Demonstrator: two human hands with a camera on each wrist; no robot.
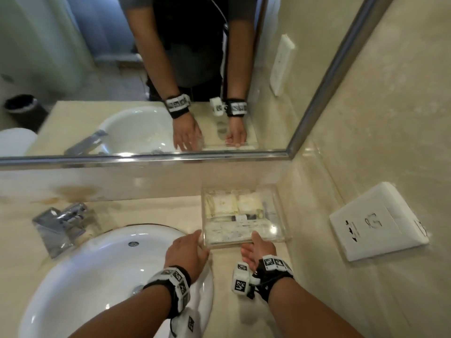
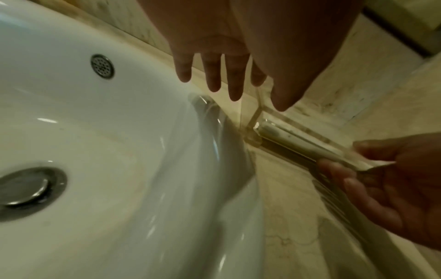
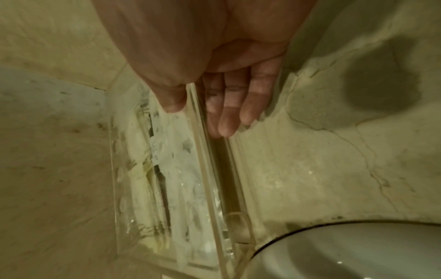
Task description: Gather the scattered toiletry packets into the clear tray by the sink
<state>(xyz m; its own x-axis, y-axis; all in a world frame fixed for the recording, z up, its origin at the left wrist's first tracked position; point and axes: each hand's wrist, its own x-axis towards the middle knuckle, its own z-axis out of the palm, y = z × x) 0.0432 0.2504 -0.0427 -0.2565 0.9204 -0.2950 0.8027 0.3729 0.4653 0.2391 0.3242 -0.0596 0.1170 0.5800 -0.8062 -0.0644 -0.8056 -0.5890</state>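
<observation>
Clear tray [image 1: 280, 236] flat beside sink [image 1: 102, 259], long axis left-right; packets [image 1: 223, 203] inside. Left hand [image 1: 188, 250] straight-fingered at near-left corner; right hand [image 1: 256, 250] pinching near wall.

Beige marble table [image 1: 151, 211] around a white sink [image 1: 97, 264].

The clear tray [image 1: 280, 211] stands on the table just right of the sink, close to the back wall under the mirror, with pale toiletry packets [image 1: 222, 203] lying inside it. A chrome faucet [image 1: 63, 223] sits on the table behind the sink, with brownish stains on the stone behind it.
</observation>
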